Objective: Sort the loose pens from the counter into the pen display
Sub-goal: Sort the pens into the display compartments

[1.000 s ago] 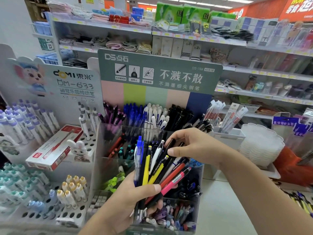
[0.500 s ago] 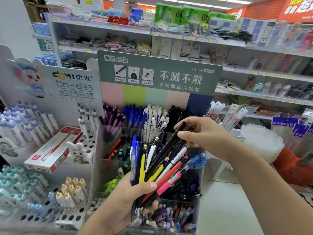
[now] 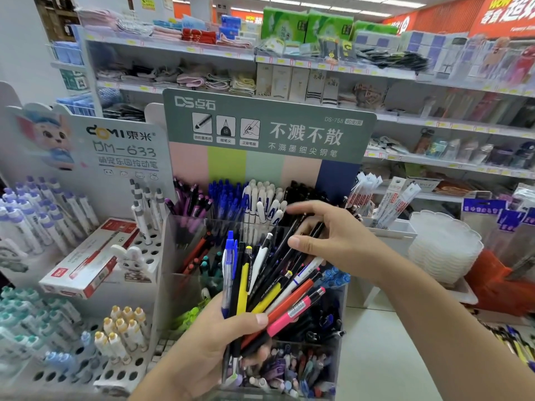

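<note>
Your left hand (image 3: 214,340) grips a fanned bunch of pens (image 3: 269,287) in front of the pen display (image 3: 254,227), thumb pressed across the barrels: a blue one, yellow ones, a white one, several black, a red and a pink. Your right hand (image 3: 335,241) reaches in from the right, thumb and fingers pinching the black pens (image 3: 301,235) at the top of the fan, their tips at the display's back row beside the white pens. The clear display stands on the white counter (image 3: 385,351), its compartments holding purple, blue, white and black pens under a green sign (image 3: 269,125). To the left, a white rack (image 3: 72,369) holds capped pens in round holes, with a red-and-white box (image 3: 89,259) lying on it. More loose pens (image 3: 518,345) lie at the counter's right edge.
</note>
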